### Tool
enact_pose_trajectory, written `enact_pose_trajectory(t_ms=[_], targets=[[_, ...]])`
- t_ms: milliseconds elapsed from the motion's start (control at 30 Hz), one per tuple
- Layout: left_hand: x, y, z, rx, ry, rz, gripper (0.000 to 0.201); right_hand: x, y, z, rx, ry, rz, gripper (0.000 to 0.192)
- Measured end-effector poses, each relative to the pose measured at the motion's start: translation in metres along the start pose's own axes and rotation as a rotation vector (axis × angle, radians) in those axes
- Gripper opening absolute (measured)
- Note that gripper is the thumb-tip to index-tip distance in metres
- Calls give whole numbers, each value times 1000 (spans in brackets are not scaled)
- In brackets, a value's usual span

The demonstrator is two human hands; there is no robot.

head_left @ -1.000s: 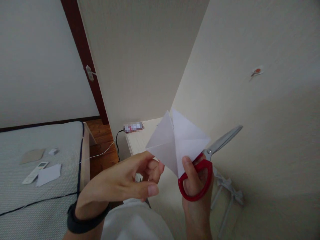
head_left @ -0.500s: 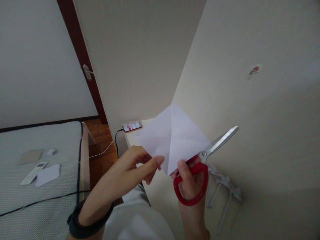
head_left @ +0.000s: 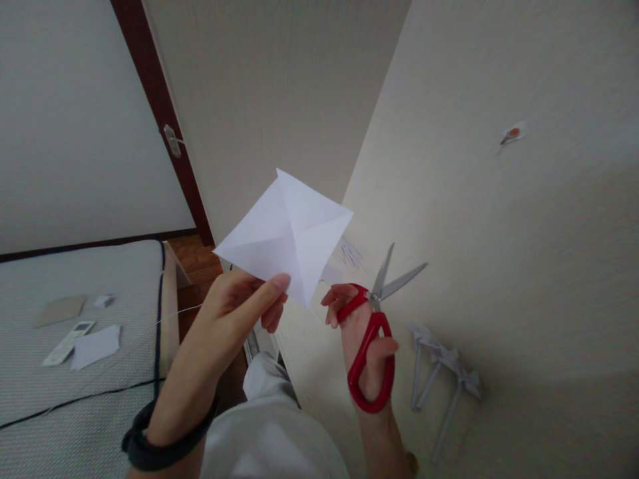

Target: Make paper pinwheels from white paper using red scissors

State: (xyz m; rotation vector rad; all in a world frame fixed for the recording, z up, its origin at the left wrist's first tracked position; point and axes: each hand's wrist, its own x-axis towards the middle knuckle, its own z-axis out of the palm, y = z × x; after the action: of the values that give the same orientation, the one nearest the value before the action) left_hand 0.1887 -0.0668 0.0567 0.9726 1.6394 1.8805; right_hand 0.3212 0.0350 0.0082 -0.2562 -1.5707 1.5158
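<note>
A square sheet of white paper (head_left: 287,233), creased along its diagonals, is held up by my left hand (head_left: 239,309), thumb on top of its lower edge and fingers beneath. To the right of it, my right hand (head_left: 362,339) has its thumb and fingers through the red handles of a pair of scissors (head_left: 375,301). The blades are spread and point up and to the right, apart from the paper. Scribbled pen marks (head_left: 349,256) show on the white tabletop (head_left: 309,372) behind the paper.
Paper pinwheels on sticks (head_left: 444,362) lie on the right of the tabletop. At the left, a mattress (head_left: 30,279) holds a remote control (head_left: 68,344), a white paper piece (head_left: 96,347), a brown piece (head_left: 60,311) and a black cable (head_left: 84,399). A wall hook (head_left: 512,133) is at the right.
My left hand has lifted the paper up and to the left. My right hand has let go of the paper and spread the scissors. The phone is now hidden.
</note>
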Motion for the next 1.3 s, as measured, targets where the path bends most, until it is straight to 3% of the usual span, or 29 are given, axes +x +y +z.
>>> enact_pose_trajectory(t_ms=[100,233,333,633,933,1300], targets=[[-1,3,3,43,32,54,38,-1,-9,-2,56,-129,109,71],[-3,5,7,178,87,120,37,-11,-16,-4,-36,-368,239,71],[-5,5,8,276,138,153,37,-20,-15,-2,-77,-462,274,70],[-10,14,11,332,206,162,28,-23,-17,15,-116,-412,404,65],[-9,10,3,337,112,141,29,-20,-22,18,-18,-491,440,66],[-10,15,4,287,105,123,29,-18,-25,19,5,-509,464,66]])
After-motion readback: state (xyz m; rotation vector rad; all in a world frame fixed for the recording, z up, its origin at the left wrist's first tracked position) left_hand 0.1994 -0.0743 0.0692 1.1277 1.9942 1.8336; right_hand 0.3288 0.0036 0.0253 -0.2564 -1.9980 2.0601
